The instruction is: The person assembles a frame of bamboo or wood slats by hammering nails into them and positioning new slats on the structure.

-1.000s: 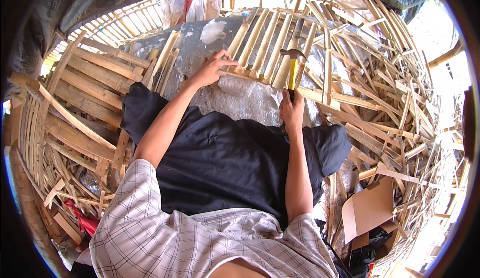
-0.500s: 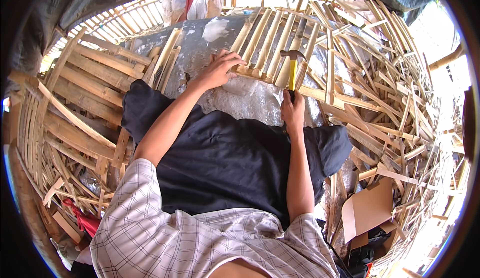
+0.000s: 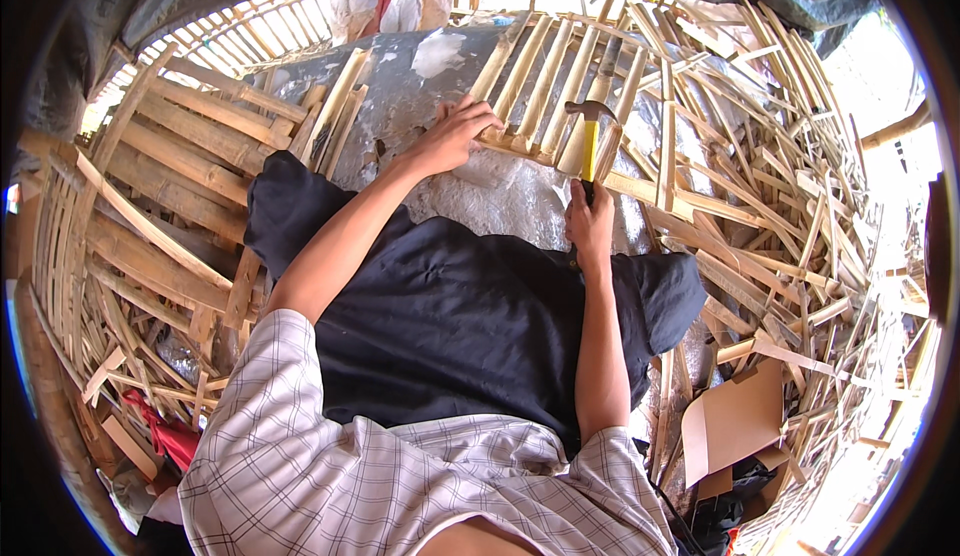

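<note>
The right hand point(image 3: 590, 221) is gripping a claw hammer point(image 3: 590, 152), its fingers closing fully around the dark lower part of the handle. The yellow upper part of the handle is showing above the fist, and the metal head is pointing away from the person, lying in view over the right part of a bamboo slat frame point(image 3: 547, 84). Whether the head is touching the slats, I cannot tell.

The left hand point(image 3: 455, 138) is reaching to the near left corner of the same frame. Its fingers are bending and pointing to the right, with the fingertips meeting the slat ends by the near crosspiece point(image 3: 510, 144). The thumb is mostly hiding, so I cannot tell whether the fingers are pinching anything or only pressing on the wood.

The frame is lying in front of the person on a grey surface point(image 3: 400, 76), its slats running roughly side by side away from the lap. A black cloth point(image 3: 450, 316) is covering the lap, below both hands. Loose bamboo strips point(image 3: 790, 196) are heaping up to the right of the frame, and a slatted bamboo panel point(image 3: 185, 166) is standing or lying to the left.
</note>
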Tool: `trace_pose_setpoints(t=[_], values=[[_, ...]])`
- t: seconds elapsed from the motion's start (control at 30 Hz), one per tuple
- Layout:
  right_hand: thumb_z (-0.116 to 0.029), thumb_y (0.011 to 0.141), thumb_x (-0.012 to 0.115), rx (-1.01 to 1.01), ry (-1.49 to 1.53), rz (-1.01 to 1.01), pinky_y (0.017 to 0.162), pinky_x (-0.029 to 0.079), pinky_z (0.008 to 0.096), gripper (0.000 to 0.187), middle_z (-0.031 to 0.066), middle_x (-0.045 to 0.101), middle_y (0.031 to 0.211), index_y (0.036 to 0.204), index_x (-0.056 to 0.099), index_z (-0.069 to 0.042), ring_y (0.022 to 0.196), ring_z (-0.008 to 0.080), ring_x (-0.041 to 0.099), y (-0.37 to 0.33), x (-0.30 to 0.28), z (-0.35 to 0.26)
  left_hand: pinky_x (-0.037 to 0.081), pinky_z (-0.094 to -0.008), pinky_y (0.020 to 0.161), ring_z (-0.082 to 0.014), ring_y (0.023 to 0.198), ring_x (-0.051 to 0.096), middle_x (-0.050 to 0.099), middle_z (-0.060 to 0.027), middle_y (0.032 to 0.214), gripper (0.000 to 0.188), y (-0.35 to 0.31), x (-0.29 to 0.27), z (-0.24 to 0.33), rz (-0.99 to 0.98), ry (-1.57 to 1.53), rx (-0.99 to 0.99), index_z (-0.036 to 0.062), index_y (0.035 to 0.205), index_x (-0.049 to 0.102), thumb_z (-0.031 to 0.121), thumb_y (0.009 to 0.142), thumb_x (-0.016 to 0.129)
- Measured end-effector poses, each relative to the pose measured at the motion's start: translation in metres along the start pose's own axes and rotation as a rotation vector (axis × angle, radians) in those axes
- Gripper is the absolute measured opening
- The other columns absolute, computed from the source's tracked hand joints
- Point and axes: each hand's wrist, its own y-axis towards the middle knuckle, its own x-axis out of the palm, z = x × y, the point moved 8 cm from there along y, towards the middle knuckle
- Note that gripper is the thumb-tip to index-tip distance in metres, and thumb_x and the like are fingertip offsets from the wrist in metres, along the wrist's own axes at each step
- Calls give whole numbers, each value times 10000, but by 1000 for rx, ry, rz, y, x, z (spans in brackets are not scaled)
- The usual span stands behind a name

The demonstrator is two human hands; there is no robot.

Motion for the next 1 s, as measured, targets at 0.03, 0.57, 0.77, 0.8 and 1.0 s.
trace_pose_setpoints(t=[0.03,0.57,0.77,0.8,1.0], values=[[-175,1004,588,3,0,-6,563,404,426,275,192,532,630,904,575,81,559,269,500,-1,2,-2,297,-432,1022,-211,1281,439,555,-7,1240,456,-3,0,-2,24,17,21,122,1237,621,-59,826,701],[-206,1027,593,38,53,-41,446,318,308,260,19,452,592,865,526,-15,483,106,406,-5,4,-9,346,-394,979,-227,1242,465,601,-29,1209,473,0,6,-7,55,-64,65,75,1221,694,-124,792,688],[-210,1039,586,80,85,-69,405,290,274,241,-16,437,589,881,514,-43,453,70,383,-8,10,-11,368,-445,1059,-212,1266,459,595,-9,1242,460,-4,-4,-10,63,-9,22,138,1250,690,-55,833,701],[-222,1045,584,54,72,-74,371,268,242,225,-45,407,591,900,494,-74,437,43,358,-5,10,-10,360,-464,1088,-205,1276,458,592,-1,1257,419,-5,-12,-8,114,-17,31,147,1235,694,-19,851,707],[-203,1030,594,112,63,-44,421,308,302,259,13,464,577,857,532,-21,444,103,409,-6,-3,-11,496,-436,1016,-233,1157,618,667,-59,1163,248,-19,-91,-114,90,-58,-458,111,1115,696,70,873,728]])
